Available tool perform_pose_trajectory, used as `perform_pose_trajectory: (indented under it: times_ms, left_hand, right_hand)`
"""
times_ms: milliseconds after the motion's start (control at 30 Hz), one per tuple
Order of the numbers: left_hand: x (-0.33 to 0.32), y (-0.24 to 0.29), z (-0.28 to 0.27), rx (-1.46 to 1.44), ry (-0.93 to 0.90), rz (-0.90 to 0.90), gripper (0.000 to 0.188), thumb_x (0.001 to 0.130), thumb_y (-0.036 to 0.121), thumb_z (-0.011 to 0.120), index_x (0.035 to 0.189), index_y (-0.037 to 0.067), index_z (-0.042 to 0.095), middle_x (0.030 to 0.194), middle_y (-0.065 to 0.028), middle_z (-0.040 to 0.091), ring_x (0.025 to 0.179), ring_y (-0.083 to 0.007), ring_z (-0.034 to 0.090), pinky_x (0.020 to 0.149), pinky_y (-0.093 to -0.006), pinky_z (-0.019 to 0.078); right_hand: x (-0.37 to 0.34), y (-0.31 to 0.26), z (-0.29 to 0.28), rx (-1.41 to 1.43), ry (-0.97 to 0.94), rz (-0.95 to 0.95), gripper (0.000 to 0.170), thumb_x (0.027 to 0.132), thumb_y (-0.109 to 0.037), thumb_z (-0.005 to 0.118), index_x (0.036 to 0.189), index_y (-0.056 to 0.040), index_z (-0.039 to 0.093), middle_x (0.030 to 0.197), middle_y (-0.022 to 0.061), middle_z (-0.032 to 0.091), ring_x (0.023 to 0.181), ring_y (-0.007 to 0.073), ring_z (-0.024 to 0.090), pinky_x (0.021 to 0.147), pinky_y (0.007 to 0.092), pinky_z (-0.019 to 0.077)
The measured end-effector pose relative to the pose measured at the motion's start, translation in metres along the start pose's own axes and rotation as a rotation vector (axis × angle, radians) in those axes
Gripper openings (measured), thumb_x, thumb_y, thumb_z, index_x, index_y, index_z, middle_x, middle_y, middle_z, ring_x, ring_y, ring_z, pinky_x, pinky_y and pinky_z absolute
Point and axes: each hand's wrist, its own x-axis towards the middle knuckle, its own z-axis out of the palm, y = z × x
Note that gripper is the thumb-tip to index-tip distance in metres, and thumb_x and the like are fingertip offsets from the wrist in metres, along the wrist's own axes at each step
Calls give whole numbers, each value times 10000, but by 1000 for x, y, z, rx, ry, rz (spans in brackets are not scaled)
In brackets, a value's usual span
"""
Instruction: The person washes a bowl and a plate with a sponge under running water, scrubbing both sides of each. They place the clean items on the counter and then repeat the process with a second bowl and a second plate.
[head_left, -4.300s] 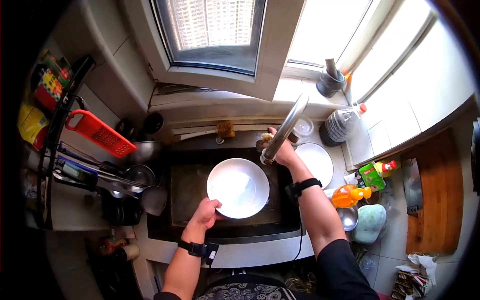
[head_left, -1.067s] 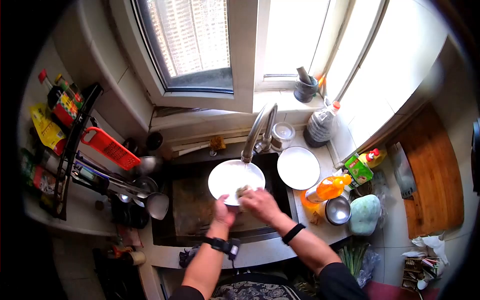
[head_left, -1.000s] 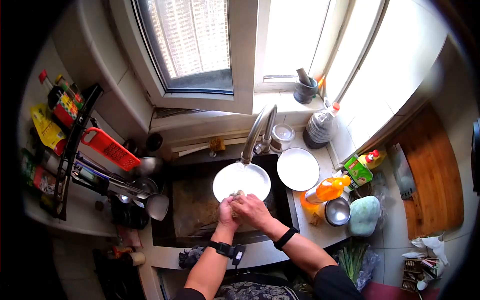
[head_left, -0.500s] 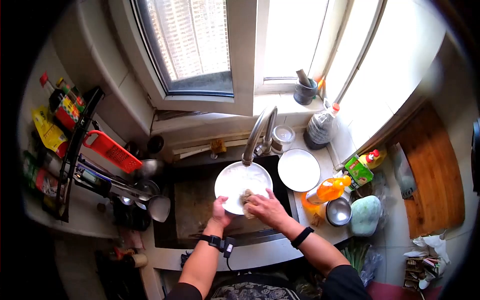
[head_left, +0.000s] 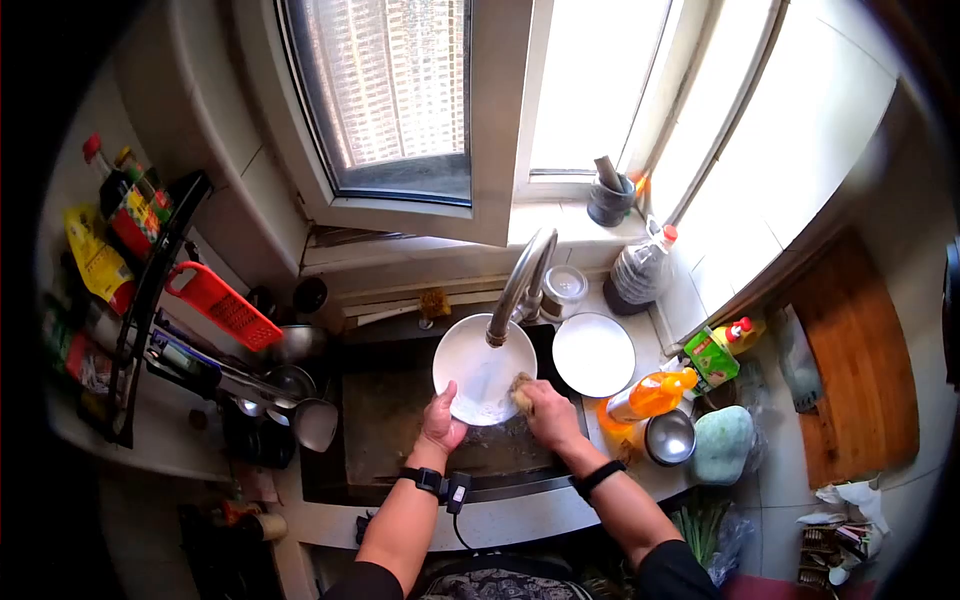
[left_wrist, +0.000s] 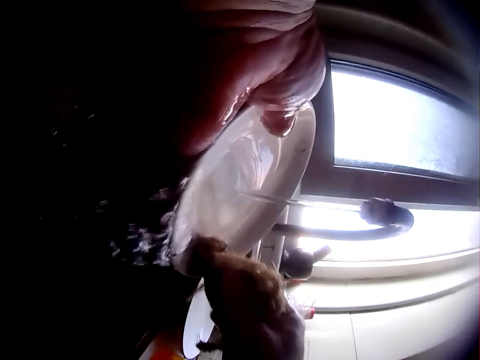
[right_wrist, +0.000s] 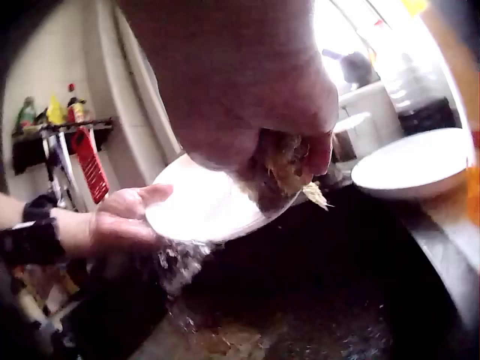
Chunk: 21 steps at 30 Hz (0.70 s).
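Observation:
My left hand (head_left: 440, 425) grips the lower left edge of a white plate (head_left: 478, 368), its thumb over the rim. The plate hangs over the dark sink (head_left: 385, 455), under the curved metal faucet (head_left: 519, 275). In the left wrist view a thin stream of water (left_wrist: 292, 201) lands on the plate. Water runs off its lower edge in the right wrist view. My right hand (head_left: 552, 417) holds a tan, fibrous scrubber (head_left: 521, 393) against the plate's right rim. In the right wrist view curled fingers partly cover the scrubber (right_wrist: 281, 169).
Another white plate (head_left: 594, 355) lies right of the sink, near an orange bottle (head_left: 650, 396) and a metal bowl (head_left: 670, 438). A lidded jar (head_left: 565, 285) stands behind the faucet. Ladles and a red basket (head_left: 225, 305) hang at left. An opened window (head_left: 385, 110) juts in above.
Earliest, my right hand was at the faucet; since then it has taken up the scrubber and rubbed the plate's near edge. Over the last half second it has moved to the right rim.

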Motion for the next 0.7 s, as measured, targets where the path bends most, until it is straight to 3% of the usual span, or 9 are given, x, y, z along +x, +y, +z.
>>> perform_pose_trajectory:
  times_ms: [100, 167, 200, 267, 300, 367, 433, 567, 700]
  left_hand:
    - [-9, 5, 10, 45, 12, 9, 485, 982, 336, 417, 1346, 16, 400, 1316, -139, 511, 1206, -297, 493, 1048, -446, 363]
    - [-17, 6, 10, 59, 28, -36, 473, 985, 342, 419, 1336, 25, 416, 1310, -131, 515, 1196, -288, 501, 1038, -438, 375]
    - [-20, 5, 8, 71, 30, -64, 480, 984, 357, 416, 1337, 31, 416, 1315, -128, 510, 1195, -286, 500, 1035, -440, 376]
    - [-30, 10, 21, 100, 158, -149, 498, 985, 402, 396, 1342, 55, 412, 1327, -120, 494, 1189, -280, 499, 1018, -449, 392]
    - [-26, 14, 8, 70, 88, -183, 534, 985, 452, 351, 1347, 63, 402, 1325, -127, 493, 1187, -294, 498, 1006, -461, 404]
    - [-23, 29, 0, -37, 57, -113, 576, 980, 487, 316, 1358, 58, 386, 1330, -138, 486, 1190, -312, 493, 1013, -472, 396]
    - [-21, 42, 7, -63, 95, -74, 581, 984, 469, 302, 1352, 28, 388, 1335, -162, 476, 1204, -337, 479, 1047, -478, 357]
    - [-12, 39, -4, 71, 115, -125, 571, 970, 445, 339, 1370, 37, 367, 1355, -165, 453, 1238, -336, 445, 1050, -501, 333]
    - [-20, 52, 44, 234, 208, -263, 711, 887, 581, 424, 1373, 64, 378, 1346, -135, 459, 1206, -303, 454, 1015, -512, 317]
  right_hand:
    - [37, -2, 39, 190, 197, 371, 246, 864, -257, 594, 1000, -54, 620, 920, 162, 641, 845, 337, 632, 732, 424, 501]
    - [56, -37, 46, 569, 243, 512, 242, 873, -262, 577, 1014, -69, 618, 928, 146, 648, 858, 290, 639, 730, 371, 493]
    - [65, -10, 93, 624, 137, 387, 234, 865, -200, 549, 1062, -84, 602, 965, 138, 647, 937, 303, 620, 813, 366, 478]
    - [56, -40, 93, 581, 50, 89, 357, 806, -105, 564, 1163, -92, 554, 1136, 174, 582, 1101, 328, 540, 903, 373, 432]
    - [49, -35, 103, 325, -49, -219, 403, 794, -115, 597, 1193, -105, 538, 1232, 150, 535, 1143, 318, 520, 900, 396, 426]
    - [26, -51, 63, 128, -330, -346, 431, 804, -162, 609, 1225, -140, 521, 1296, 95, 495, 1206, 273, 486, 935, 443, 403]
    - [9, -43, 43, -85, -380, -533, 437, 808, -201, 612, 1233, -172, 515, 1330, 55, 462, 1234, 226, 463, 941, 483, 388]
    - [9, -5, 20, -259, -340, -522, 375, 786, -159, 607, 1155, -210, 559, 1188, 23, 565, 1123, 223, 545, 936, 439, 399]
    - [13, 0, 18, 410, -150, -347, 240, 749, -71, 675, 984, -112, 650, 949, 76, 638, 902, 265, 620, 799, 317, 485]
